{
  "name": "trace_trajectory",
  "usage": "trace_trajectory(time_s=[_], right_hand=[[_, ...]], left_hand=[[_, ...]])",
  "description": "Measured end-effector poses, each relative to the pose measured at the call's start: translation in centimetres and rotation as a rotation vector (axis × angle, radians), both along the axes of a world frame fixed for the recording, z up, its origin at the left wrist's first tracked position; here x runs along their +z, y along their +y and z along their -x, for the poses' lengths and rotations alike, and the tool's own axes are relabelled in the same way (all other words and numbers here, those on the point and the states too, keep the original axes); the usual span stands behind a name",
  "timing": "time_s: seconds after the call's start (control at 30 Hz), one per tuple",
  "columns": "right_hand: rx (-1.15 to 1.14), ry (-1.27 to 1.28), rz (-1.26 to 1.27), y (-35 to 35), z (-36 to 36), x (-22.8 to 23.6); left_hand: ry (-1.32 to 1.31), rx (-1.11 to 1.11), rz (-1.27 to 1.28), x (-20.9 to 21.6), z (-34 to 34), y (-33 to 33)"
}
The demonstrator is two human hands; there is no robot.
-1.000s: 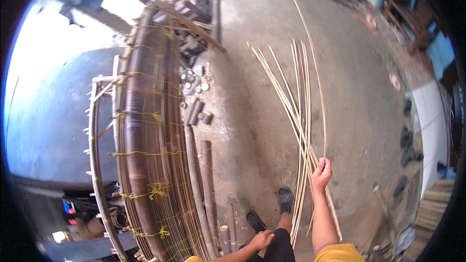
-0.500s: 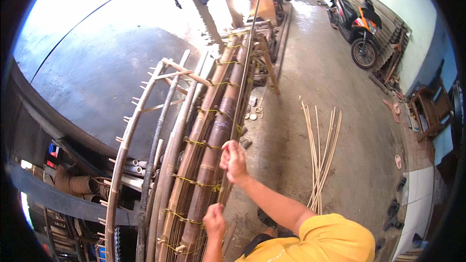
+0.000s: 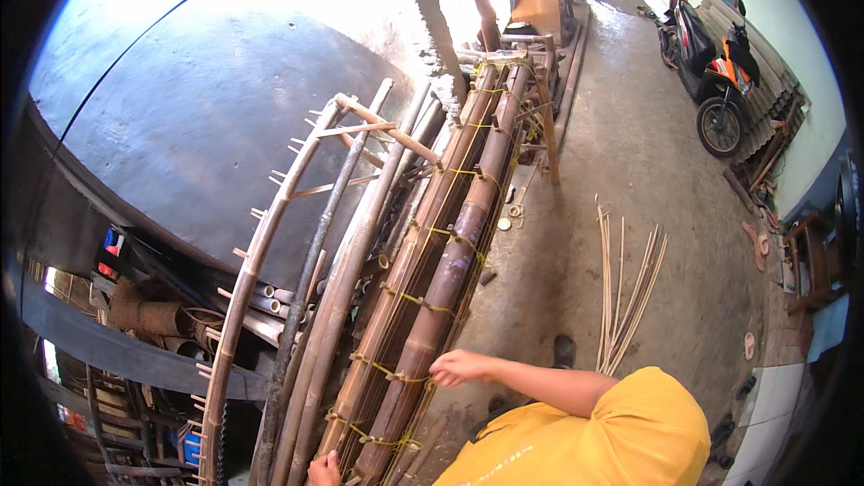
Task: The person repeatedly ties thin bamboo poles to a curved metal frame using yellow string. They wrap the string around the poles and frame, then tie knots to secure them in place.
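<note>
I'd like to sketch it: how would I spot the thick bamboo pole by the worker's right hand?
Along the left of the floor runs a bamboo bundle tied with yellow cords. The thick pole lies in it, just left of the right hand. Unlike the thin strips alongside, it is rounded with a purplish patch.

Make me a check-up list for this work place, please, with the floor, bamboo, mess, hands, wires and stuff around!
Surface: grey floor, patchy in colour.
Job's things: thick brown bamboo pole beside thin strips, with yellow ties across them.
Clutter: loose pale canes on the floor.
Grip: right hand at the pole's right side, fingers curled; left hand partly cut off by the lower edge. Can't tell if either holds something.
Cables: one dark line across the grey wall; maybe a cable, can't tell.
Surroundings: orange-and-black motorbike at right, pegged bamboo frame at left.
</note>
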State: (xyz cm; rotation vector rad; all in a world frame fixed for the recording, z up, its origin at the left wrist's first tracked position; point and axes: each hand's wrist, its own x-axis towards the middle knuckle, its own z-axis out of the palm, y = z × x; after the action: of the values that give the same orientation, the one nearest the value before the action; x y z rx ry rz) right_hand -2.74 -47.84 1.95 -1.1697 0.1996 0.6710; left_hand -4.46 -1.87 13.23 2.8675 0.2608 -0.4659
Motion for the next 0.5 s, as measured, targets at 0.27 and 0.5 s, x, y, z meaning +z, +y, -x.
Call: trace_trajectory(time_s=[0.27,0.5], right_hand=[[-0.394,0.214,0.209,-27.5,1.7,-5.7],[-0.406,0.031,0.316,-46.6,-2.5,-2.0]], left_hand=[[-0.417,-0.097,-0.016,-0.7,-11.8,-24.0],[-0.453,-0.509,0.454,6.0,-25.1,-61.6]])
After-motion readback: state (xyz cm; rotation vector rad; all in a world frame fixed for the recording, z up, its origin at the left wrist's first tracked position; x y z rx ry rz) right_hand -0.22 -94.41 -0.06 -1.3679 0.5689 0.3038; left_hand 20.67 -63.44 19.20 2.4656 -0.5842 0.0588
